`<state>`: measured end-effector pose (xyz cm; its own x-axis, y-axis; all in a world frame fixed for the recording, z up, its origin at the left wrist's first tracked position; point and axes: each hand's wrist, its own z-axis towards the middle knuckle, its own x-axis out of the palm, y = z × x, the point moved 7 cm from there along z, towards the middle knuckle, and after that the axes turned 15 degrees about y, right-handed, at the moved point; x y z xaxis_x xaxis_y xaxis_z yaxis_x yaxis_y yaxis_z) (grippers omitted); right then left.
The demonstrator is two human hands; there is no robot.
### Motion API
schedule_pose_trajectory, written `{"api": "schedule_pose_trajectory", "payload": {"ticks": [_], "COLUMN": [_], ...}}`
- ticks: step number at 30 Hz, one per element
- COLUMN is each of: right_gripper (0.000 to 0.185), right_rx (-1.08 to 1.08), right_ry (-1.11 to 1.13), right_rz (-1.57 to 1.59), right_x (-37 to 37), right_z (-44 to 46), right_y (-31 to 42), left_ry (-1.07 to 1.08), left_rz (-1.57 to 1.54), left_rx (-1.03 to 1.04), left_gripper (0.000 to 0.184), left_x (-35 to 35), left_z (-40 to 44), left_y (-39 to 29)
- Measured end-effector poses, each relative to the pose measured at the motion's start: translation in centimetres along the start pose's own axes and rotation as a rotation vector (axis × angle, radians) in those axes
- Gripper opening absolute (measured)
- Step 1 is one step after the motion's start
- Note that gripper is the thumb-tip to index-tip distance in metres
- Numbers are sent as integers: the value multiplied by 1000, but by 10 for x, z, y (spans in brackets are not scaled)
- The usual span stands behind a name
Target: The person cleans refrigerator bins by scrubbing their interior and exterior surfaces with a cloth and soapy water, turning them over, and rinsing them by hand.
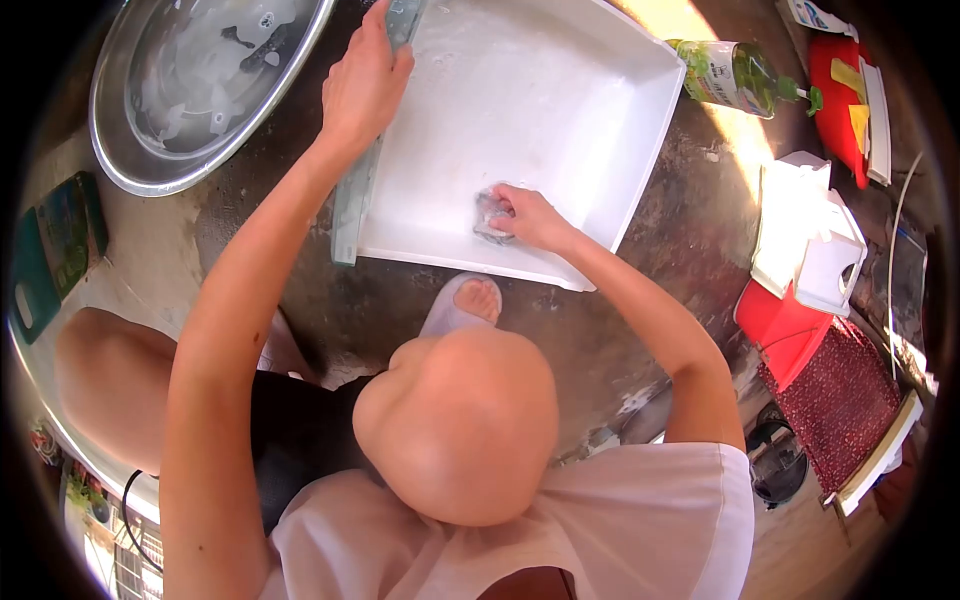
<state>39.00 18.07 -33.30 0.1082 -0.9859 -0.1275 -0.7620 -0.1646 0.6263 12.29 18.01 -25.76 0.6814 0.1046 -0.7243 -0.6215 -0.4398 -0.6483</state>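
Observation:
A white plastic drawer [530,100] with a translucent greenish front panel [357,205] lies on the wet floor before me. My left hand [365,85] is closed over the upper part of that panel, its fingers curled across the edge. Inside the drawer, near the side closest to me, my right hand [535,220] pinches a greyish scouring pad [489,214] against the bottom. Part of the pad is hidden beneath my fingers. Wet streaks show on the drawer's white bottom.
A metal basin [165,184] of cloudy water with dark pieces stands at upper left. Beyond the drawer is a green soap bottle [735,78]. White and red plastic parts [800,240] lie at right, a green board [60,245] at left. My slippered foot [465,303] is close to the drawer.

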Motion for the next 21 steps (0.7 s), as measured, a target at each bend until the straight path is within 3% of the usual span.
{"api": "schedule_pose_trajectory", "payload": {"ticks": [2, 4, 6, 8, 10, 12, 13, 14, 16, 18, 21], "right_gripper": [35, 29, 28, 25, 23, 23, 23, 23, 27, 37, 57], "right_rx": [-148, -299, -235, 14, 145, 35, -142, -320, -409, -218, 46], "right_ry": [-170, -491, -690, -704, -574, -428, -406, -384, -543, -885, -805], "right_rz": [-41, -307, -551, -707, -822, -788, -783, -775, -863, -804, -663], "right_x": [-21, -72, -118, -117, -74, -4, 15, 23, -14, -82, -94], "right_z": [26, 30, 21, -10, -30, -18, -1, 13, 36, 31, 7], "right_y": [38, 62, 39, 0, -24, 0, 28, 53, 81, 60, -13], "left_ry": [-20, -13, 25, 21, 51, 139, 97, 51, -6, -2, 106], "left_rz": [38, 51, 42, 38, 21, 4, 18, 33, 37, 13, 14], "left_rx": [19, 4, -40, -52, -113, -202, -154, -105, -47, -43, -159], "left_gripper": [62, 63, 63, 64, 64, 64, 63, 63, 63, 64, 59], "left_x": [-7, -11, -11, -8, -9, -11, -11, -8, -10, -13, -5], "left_z": [-2, -2, -1, 0, 3, 2, 1, 0, 1, -3, 0], "left_y": [-5, -8, -7, -5, -6, -10, -11, -8, -8, -8, -6]}}
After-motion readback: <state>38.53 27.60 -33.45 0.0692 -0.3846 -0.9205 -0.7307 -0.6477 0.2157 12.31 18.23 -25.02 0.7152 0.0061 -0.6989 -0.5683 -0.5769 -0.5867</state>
